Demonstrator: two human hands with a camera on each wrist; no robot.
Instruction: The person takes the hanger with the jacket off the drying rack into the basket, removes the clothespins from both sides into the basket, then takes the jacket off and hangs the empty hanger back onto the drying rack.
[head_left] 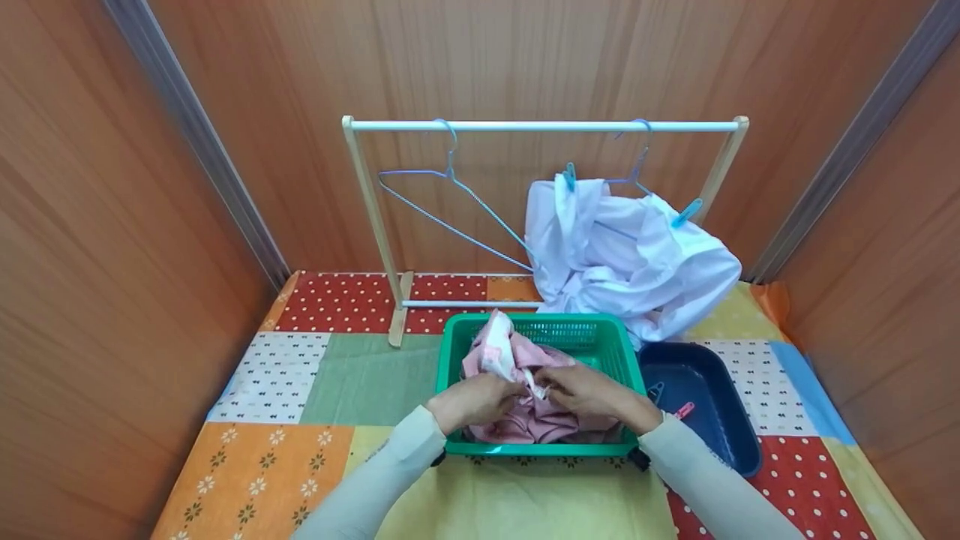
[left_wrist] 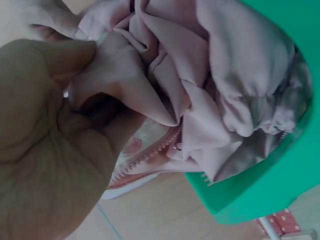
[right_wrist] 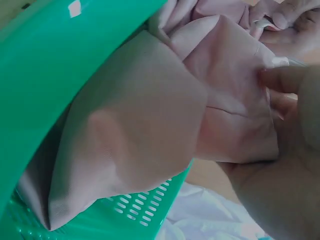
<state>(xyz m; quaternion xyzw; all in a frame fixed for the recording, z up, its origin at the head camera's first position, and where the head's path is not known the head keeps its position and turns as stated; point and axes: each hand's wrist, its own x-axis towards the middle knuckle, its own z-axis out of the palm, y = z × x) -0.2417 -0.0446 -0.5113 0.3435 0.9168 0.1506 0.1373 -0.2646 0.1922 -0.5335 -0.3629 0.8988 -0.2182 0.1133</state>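
A crumpled pink garment (head_left: 517, 427) with a white printed lining and a zipper lies in the green basket (head_left: 536, 450). My left hand (head_left: 480, 401) pinches a fold of the pink cloth between thumb and fingers, as the left wrist view shows up close. From the other side, my right hand (head_left: 589, 390) grips the same garment near its white part. The two hands are a short way apart over the basket. In the left wrist view, zipper teeth (left_wrist: 150, 152) run along the cloth's edge below the fingers.
Behind the basket stands a drying rack (head_left: 540, 126) with a bare hanger (head_left: 450, 176). A white garment (head_left: 630, 262) hangs on another hanger, held by blue clothespins (head_left: 687, 213). To the right, a dark blue tray (head_left: 720, 405) holds clothespins, one red (head_left: 684, 410).
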